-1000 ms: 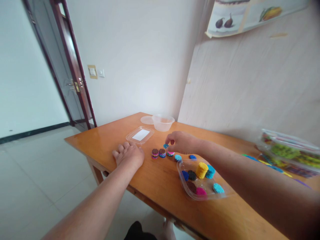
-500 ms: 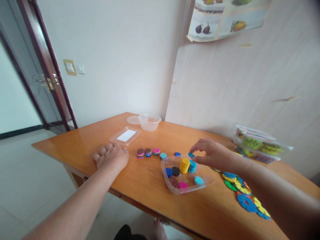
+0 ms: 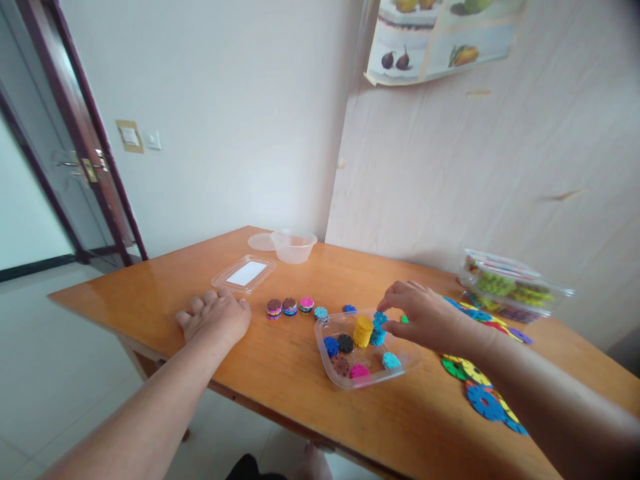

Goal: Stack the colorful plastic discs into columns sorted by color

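- The right hand [image 3: 425, 310] pinches a small blue disc [image 3: 381, 319] between thumb and fingertips at the far right part of the clear tray [image 3: 345, 385].
- Just below the held disc, inside the tray, stands a blue stack [image 3: 377, 338]; whether the two touch cannot be told.
- The left hand [image 3: 215, 318] lies palm down to the left of the tray, fingers loosely spread, gripping nothing.
- Within the tray, a tall yellow stack [image 3: 363, 332] stands beside the blue one, along with dark blue [image 3: 331, 346], black [image 3: 345, 343], brown [image 3: 341, 365], pink [image 3: 360, 373] and light blue [image 3: 391, 361] pieces.
- A row of stacks runs leftward from the tray's far left corner: light blue on top [image 3: 321, 313], then pink-topped [image 3: 307, 305], then two brown-topped ones [image 3: 289, 306].
- Dark blue pieces [image 3: 349, 309] lie just beyond the tray's far rim.
- Farther off, beyond the tray to its left, are a clear lid [image 3: 245, 273] with a white label and a translucent bowl [image 3: 294, 247].
- Large colourful discs [image 3: 485, 403] overlap to the tray's right.
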The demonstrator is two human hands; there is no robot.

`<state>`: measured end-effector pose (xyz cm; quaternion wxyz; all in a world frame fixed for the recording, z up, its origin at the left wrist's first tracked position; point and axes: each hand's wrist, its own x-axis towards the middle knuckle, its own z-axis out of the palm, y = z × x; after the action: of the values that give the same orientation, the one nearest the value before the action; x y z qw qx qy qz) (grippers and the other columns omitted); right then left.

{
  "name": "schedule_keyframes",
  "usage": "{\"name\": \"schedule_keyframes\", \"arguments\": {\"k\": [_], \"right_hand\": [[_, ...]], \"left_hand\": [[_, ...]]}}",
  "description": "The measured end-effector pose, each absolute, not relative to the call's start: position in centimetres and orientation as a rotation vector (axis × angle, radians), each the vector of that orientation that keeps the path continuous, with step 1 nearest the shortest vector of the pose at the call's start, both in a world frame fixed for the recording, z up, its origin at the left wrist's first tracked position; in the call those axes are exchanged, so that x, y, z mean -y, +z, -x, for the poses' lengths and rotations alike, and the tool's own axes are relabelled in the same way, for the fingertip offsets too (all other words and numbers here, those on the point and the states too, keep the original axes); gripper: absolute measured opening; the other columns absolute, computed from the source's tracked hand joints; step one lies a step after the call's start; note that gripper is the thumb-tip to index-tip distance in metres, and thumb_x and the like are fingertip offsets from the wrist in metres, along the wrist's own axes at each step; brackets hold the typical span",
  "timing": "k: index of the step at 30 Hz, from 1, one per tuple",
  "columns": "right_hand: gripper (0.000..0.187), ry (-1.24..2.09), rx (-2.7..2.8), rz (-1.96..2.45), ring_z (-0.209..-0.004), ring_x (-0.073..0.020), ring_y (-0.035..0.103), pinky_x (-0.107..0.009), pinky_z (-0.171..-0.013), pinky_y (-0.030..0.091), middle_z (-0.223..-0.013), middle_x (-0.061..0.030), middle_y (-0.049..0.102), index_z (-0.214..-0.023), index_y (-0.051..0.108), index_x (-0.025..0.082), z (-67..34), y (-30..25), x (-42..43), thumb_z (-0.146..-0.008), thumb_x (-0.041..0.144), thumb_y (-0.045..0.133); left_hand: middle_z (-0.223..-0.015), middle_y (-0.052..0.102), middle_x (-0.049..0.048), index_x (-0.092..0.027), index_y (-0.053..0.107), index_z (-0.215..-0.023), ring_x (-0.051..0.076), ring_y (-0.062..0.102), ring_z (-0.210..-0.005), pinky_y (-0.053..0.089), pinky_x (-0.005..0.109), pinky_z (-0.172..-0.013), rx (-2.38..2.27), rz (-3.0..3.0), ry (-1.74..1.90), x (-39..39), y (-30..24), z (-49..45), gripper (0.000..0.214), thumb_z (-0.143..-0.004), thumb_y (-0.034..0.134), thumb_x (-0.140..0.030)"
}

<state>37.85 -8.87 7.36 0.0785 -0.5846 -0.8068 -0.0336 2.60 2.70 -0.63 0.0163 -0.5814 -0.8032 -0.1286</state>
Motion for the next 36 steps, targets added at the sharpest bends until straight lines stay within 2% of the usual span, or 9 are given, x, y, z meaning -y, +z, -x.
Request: {"name": "schedule_keyframes", "arguments": {"k": [15, 22, 36], "right_hand": [[0.024, -0.118, 2.341, 1.715, -0.099, -0.0232, 0.060, -0.036, -0.089, 0.044, -0.107, -0.0081, 0.066, -0.105, 0.070, 0.024, -37.5, 7.3, 8.6, -0.084, 0.033, 0.061], [0.022, -0.024, 2.431, 1.537, -0.093, -0.0210, 0.061, -0.031, -0.084, 0.045, -0.100, -0.0060, 0.067, -0.101, 0.072, 0.023, -31.4, 8.7, 5.8, -0.084, 0.033, 0.061], [0.045, 0.009, 2.719, 1.644, -0.102, -0.0265, 0.063, -0.033, -0.080, 0.048, -0.114, -0.0093, 0.069, -0.116, 0.070, 0.024, -23.3, 6.7, -2.4, -0.079, 0.047, 0.060]], "left_hand": [[-0.132, 0.054, 0.0227, -0.012, 0.057, -0.126, 0.040, 0.045, -0.122, 0.036, 0.057, -0.095, 2.504, 1.805, -0.430, -2.7, -0.6, -2.6, 0.056, -0.086, 0.032, -0.044], [-0.131, 0.055, 0.0223, -0.013, 0.058, -0.125, 0.039, 0.045, -0.122, 0.035, 0.056, -0.095, 2.488, 1.798, -0.418, -2.4, -0.6, -2.8, 0.055, -0.086, 0.033, -0.043], [-0.129, 0.057, 0.0220, -0.013, 0.059, -0.123, 0.038, 0.046, -0.119, 0.034, 0.054, -0.094, 2.471, 1.813, -0.459, -1.8, -0.4, -3.0, 0.053, -0.086, 0.036, -0.043]]}}
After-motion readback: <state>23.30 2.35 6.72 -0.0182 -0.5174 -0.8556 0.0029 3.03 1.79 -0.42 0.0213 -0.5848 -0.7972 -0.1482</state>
